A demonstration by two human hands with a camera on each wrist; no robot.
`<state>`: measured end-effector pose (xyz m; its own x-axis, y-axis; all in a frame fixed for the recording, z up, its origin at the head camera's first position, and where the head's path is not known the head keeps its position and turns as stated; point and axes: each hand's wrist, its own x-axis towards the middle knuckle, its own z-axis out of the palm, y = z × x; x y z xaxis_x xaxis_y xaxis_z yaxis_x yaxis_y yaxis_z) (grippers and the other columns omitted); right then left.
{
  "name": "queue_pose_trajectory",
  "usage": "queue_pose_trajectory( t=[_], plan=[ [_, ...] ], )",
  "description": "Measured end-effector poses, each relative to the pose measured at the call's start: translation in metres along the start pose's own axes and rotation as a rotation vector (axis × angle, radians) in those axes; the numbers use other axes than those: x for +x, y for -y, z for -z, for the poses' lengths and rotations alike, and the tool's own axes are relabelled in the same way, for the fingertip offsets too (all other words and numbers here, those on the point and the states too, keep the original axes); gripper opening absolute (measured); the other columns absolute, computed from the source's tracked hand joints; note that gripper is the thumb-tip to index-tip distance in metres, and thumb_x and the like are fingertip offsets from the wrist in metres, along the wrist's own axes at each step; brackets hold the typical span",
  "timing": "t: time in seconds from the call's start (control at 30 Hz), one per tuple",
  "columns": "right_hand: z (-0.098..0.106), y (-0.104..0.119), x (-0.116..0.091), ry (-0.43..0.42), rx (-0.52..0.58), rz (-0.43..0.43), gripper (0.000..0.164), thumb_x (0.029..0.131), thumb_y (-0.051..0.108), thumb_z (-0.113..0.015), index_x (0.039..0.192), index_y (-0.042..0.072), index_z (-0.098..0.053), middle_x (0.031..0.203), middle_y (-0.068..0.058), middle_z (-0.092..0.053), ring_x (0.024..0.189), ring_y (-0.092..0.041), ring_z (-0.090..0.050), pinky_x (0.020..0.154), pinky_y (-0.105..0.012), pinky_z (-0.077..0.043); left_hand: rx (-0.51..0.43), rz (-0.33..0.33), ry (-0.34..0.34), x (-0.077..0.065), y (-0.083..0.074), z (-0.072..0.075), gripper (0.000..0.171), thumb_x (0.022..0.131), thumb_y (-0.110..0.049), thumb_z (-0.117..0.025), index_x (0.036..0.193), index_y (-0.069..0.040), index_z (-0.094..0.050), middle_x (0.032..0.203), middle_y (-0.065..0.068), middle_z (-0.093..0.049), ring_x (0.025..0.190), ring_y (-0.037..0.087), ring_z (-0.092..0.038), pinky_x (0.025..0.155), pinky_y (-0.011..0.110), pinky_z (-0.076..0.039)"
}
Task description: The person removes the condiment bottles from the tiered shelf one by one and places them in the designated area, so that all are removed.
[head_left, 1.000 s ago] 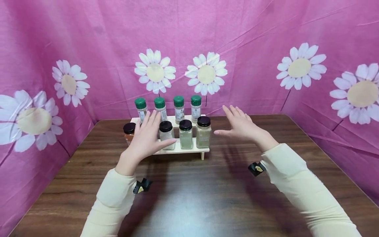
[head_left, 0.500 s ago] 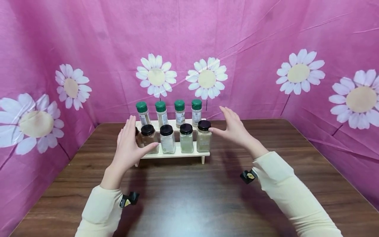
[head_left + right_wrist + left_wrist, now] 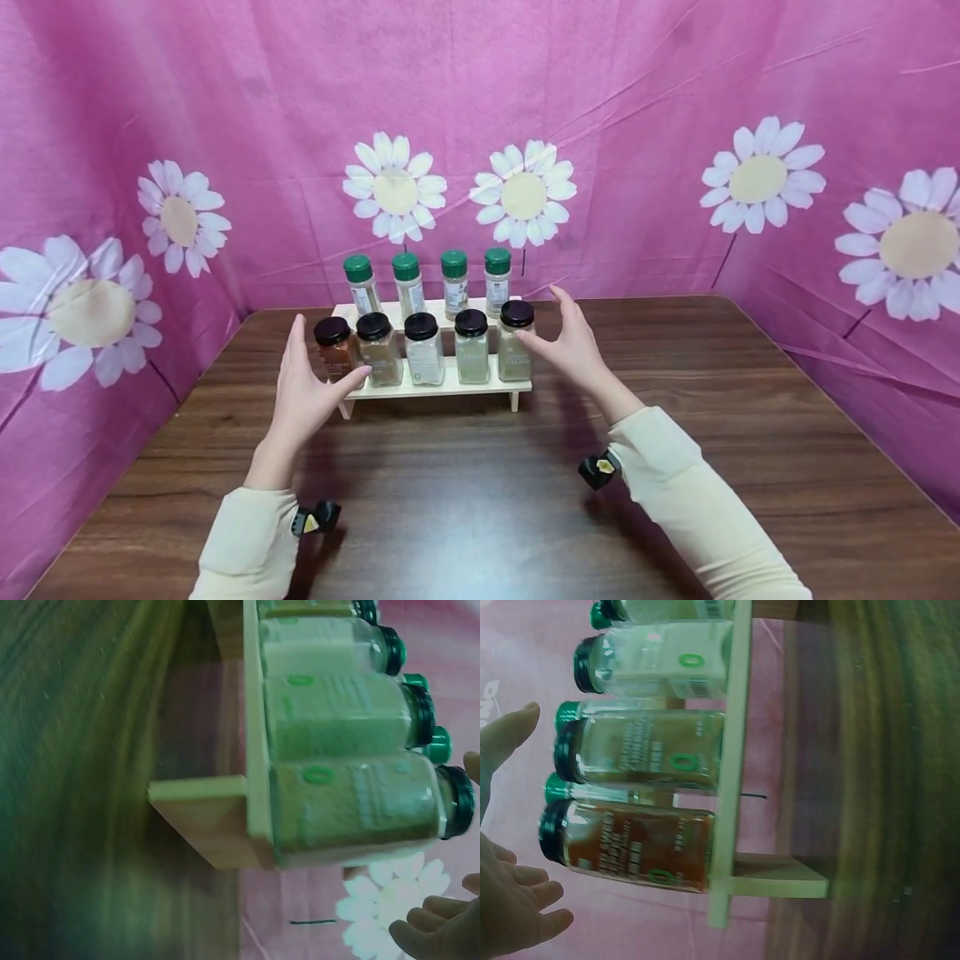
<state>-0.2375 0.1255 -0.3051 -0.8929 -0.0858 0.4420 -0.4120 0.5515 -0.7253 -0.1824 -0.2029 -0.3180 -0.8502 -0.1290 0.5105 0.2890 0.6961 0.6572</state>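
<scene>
A two-tier light wooden rack (image 3: 450, 386) holds spice jars. On its front tier stand several black-lidded jars, from a red-brown jar (image 3: 341, 357) at the left end to a tan-green jar (image 3: 515, 354) at the right end. Behind them is a row of green-capped shakers (image 3: 455, 293). My left hand (image 3: 303, 400) is beside the red-brown jar, thumb spread in front of the rack. In the left wrist view its fingers (image 3: 536, 892) do not touch the glass. My right hand (image 3: 579, 350) stands at the rack's right end, fingers straight, thumb near the tan-green jar's lid. Neither hand holds anything.
The rack stands on a dark wood-grain table (image 3: 465, 492), near its back edge. Behind the table and along its sides hangs a pink cloth (image 3: 630, 100) printed with white daisies. Between the jars on the front tier are a white jar (image 3: 425, 354) and a pale green one (image 3: 472, 350).
My left hand has moved left and down from in front of the jars, uncovering the red-brown jar. The right hand has come slightly left and lower, closer to the rack's right end.
</scene>
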Motion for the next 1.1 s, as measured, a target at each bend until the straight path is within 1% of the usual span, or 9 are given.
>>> queue_pose_trajectory(
  t=[0.13, 0.23, 0.4, 0.53, 0.67, 0.77, 0.93, 1.03, 1.1],
  plan=[
    [-0.012, -0.003, -0.004, -0.034, 0.086, -0.051, 0.075, 0.069, 0.026, -0.072, 0.129, 0.005, -0.031, 0.121, -0.02, -0.039, 0.112, -0.03, -0.035, 0.092, -0.044, -0.026, -0.016, 0.066, 0.032, -0.001, 0.008, -0.002, 0.103, 0.065, -0.032, -0.074, 0.137, -0.003, -0.007, 0.139, 0.018, -0.015, 0.123, 0.031, -0.016, 0.095, 0.047, -0.019],
    [-0.021, -0.004, -0.006, -0.053, 0.128, -0.078, 0.074, 0.069, 0.025, -0.072, 0.128, 0.005, -0.032, 0.121, -0.019, -0.041, 0.112, -0.029, -0.036, 0.092, -0.042, -0.026, -0.034, 0.095, 0.047, -0.002, 0.013, -0.004, 0.102, 0.065, -0.032, -0.075, 0.137, -0.002, -0.008, 0.137, 0.02, -0.019, 0.122, 0.032, -0.02, 0.094, 0.047, -0.021],
    [-0.034, -0.008, -0.008, -0.085, 0.221, -0.081, 0.072, 0.069, 0.017, -0.072, 0.127, 0.0, -0.033, 0.116, -0.02, -0.046, 0.106, -0.027, -0.042, 0.089, -0.038, -0.032, -0.087, 0.133, 0.045, -0.003, 0.023, -0.009, 0.098, 0.065, -0.027, -0.075, 0.136, -0.003, -0.012, 0.134, 0.02, -0.025, 0.12, 0.032, -0.024, 0.093, 0.048, -0.023],
    [-0.043, -0.012, -0.009, -0.114, 0.282, -0.062, 0.068, 0.069, 0.012, -0.072, 0.124, -0.002, -0.035, 0.114, -0.019, -0.048, 0.103, -0.026, -0.044, 0.087, -0.035, -0.035, -0.129, 0.155, 0.046, -0.003, 0.032, -0.015, 0.095, 0.065, -0.024, -0.076, 0.135, -0.004, -0.015, 0.132, 0.019, -0.029, 0.117, 0.031, -0.029, 0.093, 0.045, -0.024],
    [-0.048, -0.013, -0.011, -0.137, 0.281, -0.091, 0.065, 0.068, 0.014, -0.073, 0.121, -0.002, -0.039, 0.113, -0.017, -0.049, 0.102, -0.024, -0.045, 0.086, -0.033, -0.035, -0.197, 0.166, 0.079, -0.003, 0.042, -0.021, 0.093, 0.065, -0.021, -0.076, 0.134, -0.002, -0.016, 0.129, 0.021, -0.032, 0.116, 0.03, -0.031, 0.094, 0.041, -0.026],
    [-0.051, -0.013, -0.012, -0.149, 0.273, -0.109, 0.065, 0.068, 0.015, -0.074, 0.121, -0.001, -0.04, 0.113, -0.016, -0.05, 0.102, -0.023, -0.045, 0.087, -0.032, -0.034, -0.24, 0.181, 0.107, -0.003, 0.05, -0.024, 0.091, 0.066, -0.019, -0.075, 0.134, -0.002, -0.017, 0.128, 0.022, -0.032, 0.117, 0.031, -0.03, 0.095, 0.041, -0.024],
    [-0.054, -0.011, -0.013, -0.182, 0.276, -0.105, 0.064, 0.067, 0.012, -0.074, 0.121, 0.0, -0.041, 0.113, -0.015, -0.05, 0.103, -0.022, -0.045, 0.087, -0.031, -0.033, -0.248, 0.203, 0.15, -0.004, 0.058, -0.026, 0.085, 0.068, -0.021, -0.074, 0.133, -0.003, -0.022, 0.126, 0.023, -0.035, 0.116, 0.032, -0.031, 0.095, 0.043, -0.023],
    [-0.055, -0.011, -0.014, -0.206, 0.281, -0.089, 0.065, 0.066, 0.01, -0.074, 0.121, 0.0, -0.042, 0.113, -0.016, -0.049, 0.102, -0.023, -0.045, 0.087, -0.032, -0.033, -0.252, 0.203, 0.16, -0.005, 0.062, -0.028, 0.083, 0.068, -0.021, -0.074, 0.131, -0.002, -0.024, 0.125, 0.023, -0.037, 0.116, 0.032, -0.032, 0.095, 0.042, -0.024],
    [-0.057, -0.012, -0.014, -0.221, 0.279, -0.077, 0.064, 0.065, 0.009, -0.074, 0.12, -0.001, -0.043, 0.112, -0.016, -0.049, 0.101, -0.024, -0.045, 0.086, -0.033, -0.034, -0.259, 0.203, 0.154, -0.005, 0.065, -0.031, 0.081, 0.067, -0.02, -0.075, 0.129, -0.001, -0.027, 0.123, 0.023, -0.039, 0.115, 0.032, -0.033, 0.094, 0.042, -0.025]
  ],
)
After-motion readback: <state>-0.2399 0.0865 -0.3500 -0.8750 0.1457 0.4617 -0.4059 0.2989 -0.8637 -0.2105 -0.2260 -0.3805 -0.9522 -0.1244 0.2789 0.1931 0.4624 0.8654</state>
